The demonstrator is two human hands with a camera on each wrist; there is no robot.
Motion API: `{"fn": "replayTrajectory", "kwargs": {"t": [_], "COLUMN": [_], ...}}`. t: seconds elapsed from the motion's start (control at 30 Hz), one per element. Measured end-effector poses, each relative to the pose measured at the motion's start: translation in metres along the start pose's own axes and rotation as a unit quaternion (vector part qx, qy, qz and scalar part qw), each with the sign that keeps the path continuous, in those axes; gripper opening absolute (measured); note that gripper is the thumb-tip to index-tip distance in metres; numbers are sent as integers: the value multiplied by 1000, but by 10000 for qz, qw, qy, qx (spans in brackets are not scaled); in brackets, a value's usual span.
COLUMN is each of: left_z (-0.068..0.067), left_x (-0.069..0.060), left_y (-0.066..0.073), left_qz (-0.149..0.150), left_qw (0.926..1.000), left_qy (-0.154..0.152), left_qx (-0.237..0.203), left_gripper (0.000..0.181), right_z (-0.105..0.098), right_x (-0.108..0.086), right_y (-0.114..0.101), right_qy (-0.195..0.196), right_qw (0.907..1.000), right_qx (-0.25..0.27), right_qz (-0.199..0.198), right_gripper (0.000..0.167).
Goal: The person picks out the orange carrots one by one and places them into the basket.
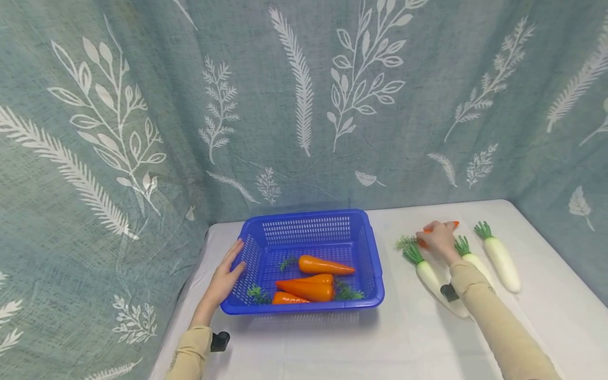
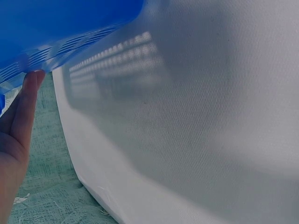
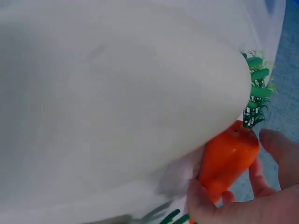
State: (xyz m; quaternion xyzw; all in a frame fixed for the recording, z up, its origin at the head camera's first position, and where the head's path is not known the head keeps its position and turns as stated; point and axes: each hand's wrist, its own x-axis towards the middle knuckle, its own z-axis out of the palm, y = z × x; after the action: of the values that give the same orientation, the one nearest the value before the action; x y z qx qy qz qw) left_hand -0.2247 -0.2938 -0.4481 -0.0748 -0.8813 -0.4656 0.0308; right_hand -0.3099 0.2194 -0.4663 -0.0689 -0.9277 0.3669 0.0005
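Observation:
My left hand [image 1: 223,277] touches the left side of a blue plastic basket [image 1: 377,274] with its fingers straight. In the left wrist view its fingertips meet the basket's slotted wall. Several orange carrots [image 1: 325,265] with green tops lie inside the basket. Right of it, my right hand [image 1: 439,240] grips an orange carrot [image 3: 229,158] between thumb and fingers, over the table's far part. The hand hides most of that carrot in the head view; its feathery top points left. A white radish [image 1: 433,278] lies just below the right hand, partly under the forearm.
Two more white radishes lie on the right: one [image 1: 475,261] partly behind the sleeve, another [image 1: 502,262] farther right. A white cloth covers the table [image 1: 304,348]. Green leaf-patterned curtains [image 1: 285,105] hang behind and at both sides.

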Motion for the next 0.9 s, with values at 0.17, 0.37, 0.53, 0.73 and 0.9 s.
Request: {"fn": "replayTrajectory", "kwargs": {"t": [0.17, 0.37, 0.53, 0.73, 0.9], "left_z": [-3, -1, 0, 0, -1], "left_x": [-7, -2, 1, 0, -3], "left_y": [24, 3, -8, -6, 5], "left_qz": [26, 35, 92, 42, 11], "left_qw": [9999, 10000, 10000, 10000, 10000], "left_qy": [-22, -1, 23, 19, 25], "left_qx": [-122, -10, -4, 14, 50], "left_gripper": [49, 50, 51, 51, 50], "right_z": [1, 1, -2, -2, 0], "right_x": [-2, -1, -1, 1, 3], "right_y": [1, 2, 2, 5, 7], "right_qy": [-1, -327, -529, -633, -646], "right_qw": [9993, 9973, 9938, 9886, 9868], "right_qx": [193, 364, 641, 947, 1064], "right_qz": [328, 553, 736, 984, 1040], "right_gripper": [54, 59, 60, 62, 63]}}
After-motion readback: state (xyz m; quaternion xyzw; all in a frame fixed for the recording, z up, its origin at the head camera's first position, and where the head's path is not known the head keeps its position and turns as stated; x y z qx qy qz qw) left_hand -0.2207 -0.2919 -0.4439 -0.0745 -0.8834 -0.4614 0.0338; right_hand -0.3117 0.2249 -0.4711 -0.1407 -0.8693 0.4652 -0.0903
